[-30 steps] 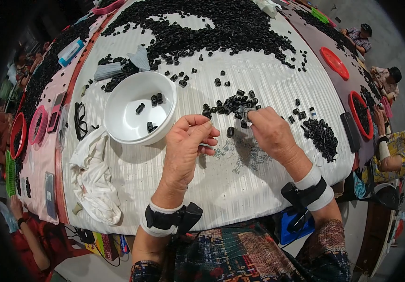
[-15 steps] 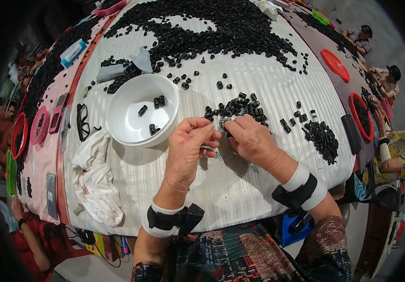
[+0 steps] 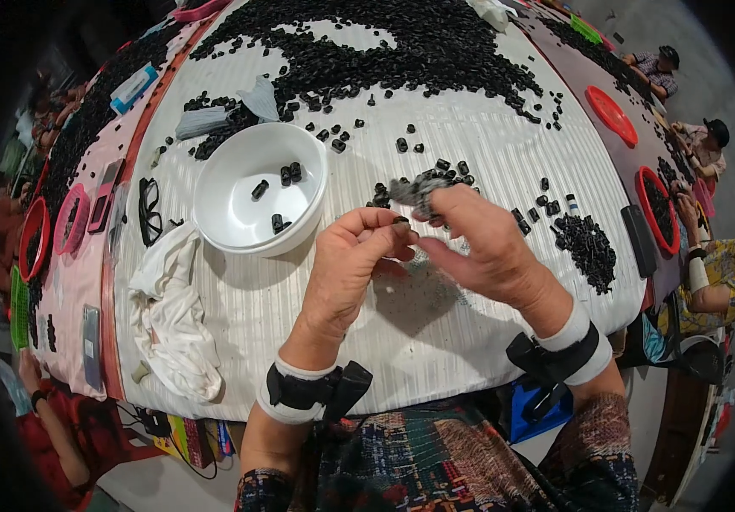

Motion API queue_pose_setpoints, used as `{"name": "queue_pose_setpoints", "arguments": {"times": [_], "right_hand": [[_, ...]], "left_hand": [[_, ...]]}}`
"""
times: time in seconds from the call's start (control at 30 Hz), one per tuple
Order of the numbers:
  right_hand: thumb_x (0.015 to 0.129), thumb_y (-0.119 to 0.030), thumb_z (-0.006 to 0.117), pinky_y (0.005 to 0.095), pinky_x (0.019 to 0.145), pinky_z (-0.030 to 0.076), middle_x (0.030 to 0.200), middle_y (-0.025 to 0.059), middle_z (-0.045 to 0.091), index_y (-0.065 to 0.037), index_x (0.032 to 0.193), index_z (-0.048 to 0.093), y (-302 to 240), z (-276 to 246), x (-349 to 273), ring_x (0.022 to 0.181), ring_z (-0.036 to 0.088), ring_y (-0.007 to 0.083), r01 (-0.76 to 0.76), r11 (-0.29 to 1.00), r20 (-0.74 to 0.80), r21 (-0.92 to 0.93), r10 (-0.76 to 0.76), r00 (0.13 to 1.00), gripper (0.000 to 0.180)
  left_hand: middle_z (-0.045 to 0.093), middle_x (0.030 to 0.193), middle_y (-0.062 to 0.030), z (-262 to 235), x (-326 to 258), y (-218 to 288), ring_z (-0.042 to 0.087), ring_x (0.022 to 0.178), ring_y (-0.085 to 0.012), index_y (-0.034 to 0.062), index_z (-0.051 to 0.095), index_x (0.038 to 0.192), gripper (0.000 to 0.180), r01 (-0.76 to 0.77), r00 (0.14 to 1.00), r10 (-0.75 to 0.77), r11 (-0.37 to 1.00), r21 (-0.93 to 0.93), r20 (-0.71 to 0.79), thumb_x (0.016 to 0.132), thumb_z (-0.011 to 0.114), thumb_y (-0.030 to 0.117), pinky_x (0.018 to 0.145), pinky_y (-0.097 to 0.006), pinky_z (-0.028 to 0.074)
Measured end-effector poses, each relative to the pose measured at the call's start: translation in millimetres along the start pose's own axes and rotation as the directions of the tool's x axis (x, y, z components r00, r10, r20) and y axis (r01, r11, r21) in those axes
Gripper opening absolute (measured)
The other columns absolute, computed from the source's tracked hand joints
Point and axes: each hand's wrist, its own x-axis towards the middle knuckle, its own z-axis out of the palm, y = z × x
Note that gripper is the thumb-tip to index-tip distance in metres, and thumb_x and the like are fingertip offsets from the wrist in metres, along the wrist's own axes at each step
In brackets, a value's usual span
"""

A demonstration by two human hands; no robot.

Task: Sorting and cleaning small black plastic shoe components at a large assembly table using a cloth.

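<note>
- The left hand pinches a small black plastic piece at its fingertips, just right of the round white bowl.
- The right hand grips a grey clump of pieces.
- Sorting appears under way; the piece likely needs carrying left, over the bowl.

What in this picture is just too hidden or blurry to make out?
- Head view: the black piece pinched by the left hand is too small to tell its shape.
- What the right hand grips is motion-blurred.
- The table under both hands is covered by them.
- People at the rim are cut off by the edge.
</note>
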Motion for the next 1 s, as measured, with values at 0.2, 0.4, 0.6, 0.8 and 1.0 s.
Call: {"name": "queue_pose_setpoints", "arguments": {"times": [0.2,0.4,0.6,0.8,1.0], "right_hand": [[0.075,0.003,0.06,0.0364,0.064,0.05,0.076,0.0115,0.056,-0.001,0.097,0.056,22,-10,-22,0.075,0.058,0.0275,-0.084,0.952,0.058,-0.293,0.105,0.993,0.022],[0.074,0.001,0.059,0.0362,0.064,0.05,0.077,0.0077,0.055,-0.006,0.094,0.058,31,8,-31,0.075,0.057,0.0256,-0.089,0.924,0.1,-0.372,0.134,0.986,0.02],[0.074,0.0,0.059,0.0353,0.068,0.051,0.082,0.0066,0.055,-0.007,0.097,0.059,22,25,-25,0.08,0.058,0.0255,-0.071,0.917,0.181,-0.392,0.153,0.971,0.024],[0.074,0.003,0.056,0.0389,0.068,0.051,0.084,0.0099,0.055,-0.006,0.102,0.056,23,30,-28,0.081,0.059,0.0279,-0.179,0.912,0.174,-0.369,0.258,0.95,0.029],[0.08,0.005,0.058,0.0273,0.071,0.051,0.089,0.0112,0.061,0.001,0.107,0.055,25,11,-22,0.082,0.063,0.0174,-0.481,0.849,0.028,0.219,0.487,0.873,0.027]], "left_hand": [[0.068,0.091,-0.0111,2,-2,4,0.066,0.074,-0.0135,-0.001,0.058,0.104,0.025,-0.031,0.995,0.025,0.998,-0.061,-0.1,0.086,0.067,0.012,0.06,-0.023,0.055],[0.066,0.091,-0.011,3,-2,4,0.064,0.072,-0.0122,0.0009,0.058,0.103,0.018,-0.035,0.991,0.026,0.998,-0.061,-0.135,0.088,0.063,0.008,0.056,-0.023,0.056],[0.066,0.091,-0.0107,0,-1,4,0.064,0.071,-0.0112,0.0009,0.058,0.104,0.018,-0.045,0.989,0.033,0.996,-0.078,-0.144,0.088,0.063,0.008,0.056,-0.022,0.055],[0.067,0.09,-0.0102,0,-1,4,0.063,0.071,-0.0117,-0.0006,0.058,0.104,0.024,-0.066,0.987,0.053,0.995,-0.078,-0.155,0.086,0.068,0.012,0.056,-0.022,0.053],[0.068,0.089,-0.0099,-1,1,1,0.064,0.071,-0.0112,0.0002,0.058,0.103,0.023,-0.012,0.992,0.007,0.999,-0.037,-0.127,0.085,0.067,0.012,0.055,-0.021,0.052]]}}
